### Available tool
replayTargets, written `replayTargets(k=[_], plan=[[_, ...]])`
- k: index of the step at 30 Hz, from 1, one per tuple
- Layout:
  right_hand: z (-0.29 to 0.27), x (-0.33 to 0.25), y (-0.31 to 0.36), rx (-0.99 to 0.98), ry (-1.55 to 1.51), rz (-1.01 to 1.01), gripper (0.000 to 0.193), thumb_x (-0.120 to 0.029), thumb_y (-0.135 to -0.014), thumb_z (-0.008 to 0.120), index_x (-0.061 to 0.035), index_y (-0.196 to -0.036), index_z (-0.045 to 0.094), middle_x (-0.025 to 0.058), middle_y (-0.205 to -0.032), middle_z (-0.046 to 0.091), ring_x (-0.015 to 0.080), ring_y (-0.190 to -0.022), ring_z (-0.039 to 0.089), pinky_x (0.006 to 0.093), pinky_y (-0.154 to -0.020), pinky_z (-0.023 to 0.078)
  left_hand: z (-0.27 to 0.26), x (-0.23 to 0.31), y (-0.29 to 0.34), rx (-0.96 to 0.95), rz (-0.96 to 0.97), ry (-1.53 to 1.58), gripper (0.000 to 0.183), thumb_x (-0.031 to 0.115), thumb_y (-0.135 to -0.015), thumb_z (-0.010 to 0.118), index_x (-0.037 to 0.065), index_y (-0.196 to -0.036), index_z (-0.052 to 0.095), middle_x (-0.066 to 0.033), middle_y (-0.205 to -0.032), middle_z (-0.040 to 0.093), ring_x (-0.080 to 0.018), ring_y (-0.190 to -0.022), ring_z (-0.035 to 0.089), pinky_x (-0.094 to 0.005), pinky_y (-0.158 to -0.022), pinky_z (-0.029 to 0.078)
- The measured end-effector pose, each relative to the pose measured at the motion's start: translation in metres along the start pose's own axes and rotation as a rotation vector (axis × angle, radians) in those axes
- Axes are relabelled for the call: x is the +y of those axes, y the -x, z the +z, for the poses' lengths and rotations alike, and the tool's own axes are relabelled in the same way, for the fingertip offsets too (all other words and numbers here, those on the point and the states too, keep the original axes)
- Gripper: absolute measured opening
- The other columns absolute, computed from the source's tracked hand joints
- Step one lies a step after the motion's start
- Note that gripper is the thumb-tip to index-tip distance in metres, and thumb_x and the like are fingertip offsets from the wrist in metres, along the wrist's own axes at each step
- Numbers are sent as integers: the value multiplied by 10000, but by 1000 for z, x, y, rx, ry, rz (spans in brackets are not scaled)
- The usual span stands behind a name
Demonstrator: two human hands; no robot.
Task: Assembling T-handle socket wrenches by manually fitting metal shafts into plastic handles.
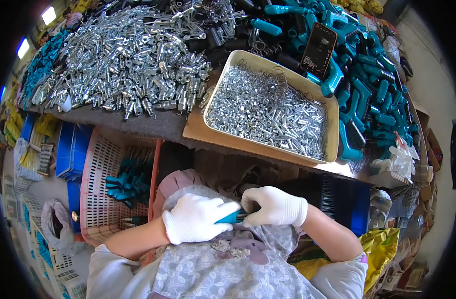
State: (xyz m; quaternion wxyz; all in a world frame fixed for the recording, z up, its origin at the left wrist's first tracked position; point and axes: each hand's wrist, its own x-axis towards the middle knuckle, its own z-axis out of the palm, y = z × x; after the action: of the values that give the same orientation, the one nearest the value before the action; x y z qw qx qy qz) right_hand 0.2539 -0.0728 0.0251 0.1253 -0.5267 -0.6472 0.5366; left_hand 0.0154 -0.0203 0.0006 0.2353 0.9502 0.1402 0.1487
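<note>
Both my hands wear white knitted gloves and meet over my lap. My left hand [197,218] is wrapped round a teal plastic handle [230,218], most of which its fingers hide. Close against the handle's right end, my right hand [276,205] has its fingers curled and pinched. A short dark, thin part [242,216] shows between the two hands. What the right fingertips grip is too small and covered to name.
Ahead, a bench holds a heap of metal fittings [133,55], a cream tray [206,112] of small metal pieces and springs, a phone [318,50], and piled teal pistol-shaped parts [360,102]. A pink crate [92,184] with teal-handled pieces stands at left.
</note>
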Motion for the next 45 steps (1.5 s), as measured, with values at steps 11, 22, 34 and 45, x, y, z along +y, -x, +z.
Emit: replayTargets(k=[11,22,34,45], plan=[[31,0,-5,277,-95,32,317,-163,-720,816,-24,-860,567,159,-759,627,289,-729,635,370,-684,499,-1,-10,3,41,-6,-58,331,336,-845,701,149,-1106,623,-51,-754,595,-235,-598,652,-358,-527,520],[20,10,-1,29,-67,19,489,-429,-821,787,-4,-1050,704,204,-822,677,286,-775,690,367,-737,527,-34,-15,6,-63,-34,162,479,379,-817,755,114,-1203,656,-91,-867,669,-297,-750,682,-394,-667,547],[6,-16,8,181,249,-149,444,-454,-835,744,-36,-980,703,200,-779,668,397,-762,668,435,-683,529,-17,-24,13,32,-59,513,515,291,-794,818,17,-1200,659,-175,-1010,703,-347,-891,696,-405,-785,551],[-127,-105,-79,880,579,-576,117,-100,-863,633,-16,-923,688,182,-867,668,364,-833,657,407,-750,519,-7,-14,39,313,-697,1323,420,213,-1014,584,-17,-1363,546,12,-862,614,-28,-594,495,-185,-518,391]])
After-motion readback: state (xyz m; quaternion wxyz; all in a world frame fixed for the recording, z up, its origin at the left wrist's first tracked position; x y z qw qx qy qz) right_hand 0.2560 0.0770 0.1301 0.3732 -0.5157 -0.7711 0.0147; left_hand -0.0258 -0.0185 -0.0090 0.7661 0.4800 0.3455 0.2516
